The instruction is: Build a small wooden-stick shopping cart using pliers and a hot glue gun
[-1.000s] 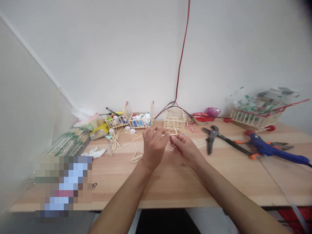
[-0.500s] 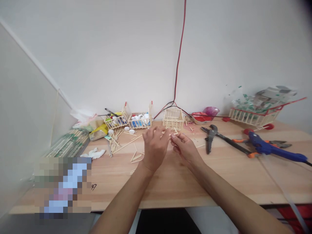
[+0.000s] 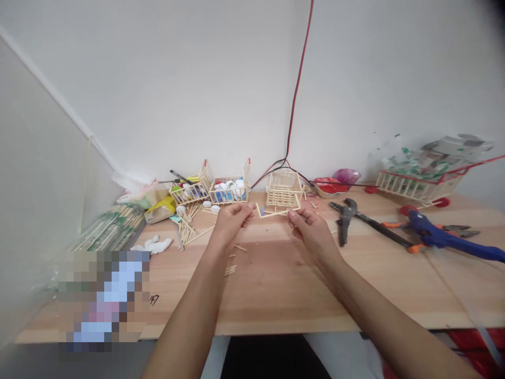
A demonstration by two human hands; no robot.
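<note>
A small U-shaped frame of thin wooden sticks [image 3: 272, 214] is pinched at its right corner by my right hand [image 3: 311, 229]. Its two short ends point upward. Close to the left end is my left hand [image 3: 233, 218], thumb and fingers pressed together; whether they touch the frame or hold something tiny, I cannot tell. Just behind the frame stands a little basket of wooden sticks [image 3: 284, 188]. Several loose short sticks [image 3: 230, 270] lie on the table below my left hand.
Two stick carts [image 3: 229, 196] hold coloured and white items at the back left. Bundled sticks [image 3: 114, 226] lie far left. On the right are black pliers [image 3: 345, 221], a blue glue gun [image 3: 434, 237] and a larger cart [image 3: 420, 187]. A red bowl [image 3: 329, 187] sits behind.
My hands were close together over the sticks. My left hand has moved left and down, uncovering the stick frame, while the right keeps its pinch on it. The camera view shifted slightly.
</note>
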